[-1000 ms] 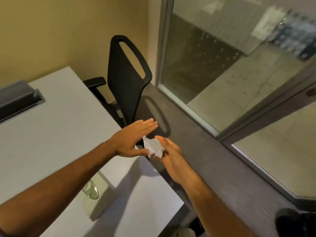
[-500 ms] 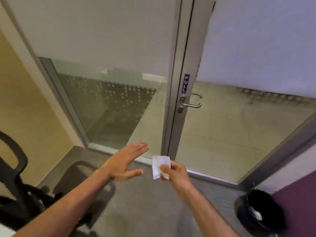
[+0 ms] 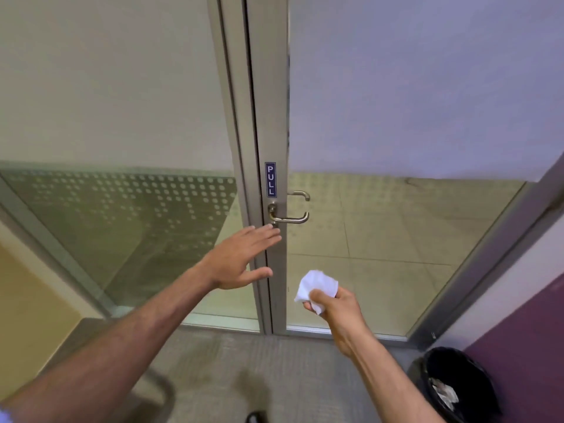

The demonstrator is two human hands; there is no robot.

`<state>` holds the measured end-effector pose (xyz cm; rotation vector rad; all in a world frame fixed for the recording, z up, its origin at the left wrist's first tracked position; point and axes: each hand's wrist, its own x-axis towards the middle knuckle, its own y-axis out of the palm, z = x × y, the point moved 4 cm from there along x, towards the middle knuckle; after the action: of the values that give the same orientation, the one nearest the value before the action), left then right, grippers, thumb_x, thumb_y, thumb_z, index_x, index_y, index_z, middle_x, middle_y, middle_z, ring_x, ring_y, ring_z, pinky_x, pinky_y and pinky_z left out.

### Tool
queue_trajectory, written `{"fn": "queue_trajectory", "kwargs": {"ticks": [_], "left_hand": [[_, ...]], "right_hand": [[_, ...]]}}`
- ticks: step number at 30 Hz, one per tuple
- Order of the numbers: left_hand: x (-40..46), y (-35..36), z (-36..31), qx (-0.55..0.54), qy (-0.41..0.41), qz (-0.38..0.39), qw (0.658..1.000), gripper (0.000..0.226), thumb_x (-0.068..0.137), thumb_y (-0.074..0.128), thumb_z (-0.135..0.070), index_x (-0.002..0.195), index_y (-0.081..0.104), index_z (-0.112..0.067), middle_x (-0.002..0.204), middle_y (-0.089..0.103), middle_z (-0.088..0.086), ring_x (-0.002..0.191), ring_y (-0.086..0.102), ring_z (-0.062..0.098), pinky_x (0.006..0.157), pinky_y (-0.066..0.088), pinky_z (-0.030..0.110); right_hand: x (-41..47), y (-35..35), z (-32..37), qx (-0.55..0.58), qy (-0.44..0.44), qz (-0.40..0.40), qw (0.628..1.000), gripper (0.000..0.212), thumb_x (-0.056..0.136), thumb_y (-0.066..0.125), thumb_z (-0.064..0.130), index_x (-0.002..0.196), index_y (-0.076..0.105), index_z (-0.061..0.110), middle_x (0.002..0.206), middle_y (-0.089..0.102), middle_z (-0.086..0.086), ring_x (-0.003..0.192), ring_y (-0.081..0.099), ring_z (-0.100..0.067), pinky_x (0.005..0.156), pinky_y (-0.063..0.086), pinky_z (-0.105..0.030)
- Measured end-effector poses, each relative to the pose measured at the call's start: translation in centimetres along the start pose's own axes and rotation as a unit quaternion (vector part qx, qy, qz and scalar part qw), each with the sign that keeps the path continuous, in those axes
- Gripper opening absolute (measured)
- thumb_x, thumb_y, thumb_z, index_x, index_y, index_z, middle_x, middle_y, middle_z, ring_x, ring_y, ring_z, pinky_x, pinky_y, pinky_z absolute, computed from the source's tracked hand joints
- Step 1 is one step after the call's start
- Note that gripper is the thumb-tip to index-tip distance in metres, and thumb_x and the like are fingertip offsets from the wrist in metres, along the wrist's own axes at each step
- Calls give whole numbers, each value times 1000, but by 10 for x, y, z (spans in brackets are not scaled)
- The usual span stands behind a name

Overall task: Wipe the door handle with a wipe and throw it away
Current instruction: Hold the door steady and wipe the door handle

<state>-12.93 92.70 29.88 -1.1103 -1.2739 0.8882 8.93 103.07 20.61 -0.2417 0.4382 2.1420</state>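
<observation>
A metal lever door handle (image 3: 288, 216) sits on the frame of a glass door (image 3: 381, 239), under a blue PULL label (image 3: 270, 179). My left hand (image 3: 241, 257) is stretched out flat with fingers apart, its fingertips just below the handle and near the door frame. My right hand (image 3: 329, 303) is lower and to the right, shut on a crumpled white wipe (image 3: 316, 288). The wipe is apart from the handle.
A black waste bin (image 3: 457, 389) with a black liner and some white paper inside stands on the floor at the lower right, by a purple wall (image 3: 525, 346). A fixed glass panel (image 3: 122, 224) with a dotted frosted pattern is left of the door. Grey carpet (image 3: 259, 367) lies underfoot.
The view has swung from the desk and chair to the door and come closer. My left hand let go of the wipe and reached up toward the handle; my right hand keeps the wipe.
</observation>
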Motion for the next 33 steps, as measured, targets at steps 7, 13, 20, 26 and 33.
{"fn": "queue_trajectory", "kwargs": {"ticks": [7,13,20,26,33], "left_hand": [[114,-31,99,155,137,-2,978,72,105,34,-56,157,43,-8,163,38,10,154,31,25,125,23,49],[208,-69,159,268,199,-106,937,67,106,41,-49,157,42,-6,165,33,14,155,28,30,125,17,48],[270,-95,218,315,166,-195,914,67,105,52,-42,159,37,-5,169,25,13,156,24,30,124,20,53],[278,-78,232,350,180,-218,893,69,108,37,-51,161,32,-7,171,19,11,158,20,28,126,14,49],[282,-73,236,369,189,-226,881,71,108,31,-57,160,31,-7,171,18,13,158,18,29,125,9,49]], "right_hand": [[98,12,17,14,-24,-52,998,18,83,60,-3,85,77,3,83,77,-10,76,72,-24,80,62,-35],[180,33,46,-100,-75,-111,986,26,84,53,-1,73,74,8,76,72,-9,68,69,-18,71,59,-34],[257,40,113,-445,-266,-178,837,12,85,56,2,84,66,8,71,63,-8,69,60,-35,60,49,-41],[329,56,115,-646,-193,-34,737,28,93,51,18,111,72,23,108,71,-9,98,65,-32,75,51,-35],[338,44,94,-604,-201,95,765,40,82,50,-11,94,77,16,100,79,0,93,72,-23,79,57,-32]]}}
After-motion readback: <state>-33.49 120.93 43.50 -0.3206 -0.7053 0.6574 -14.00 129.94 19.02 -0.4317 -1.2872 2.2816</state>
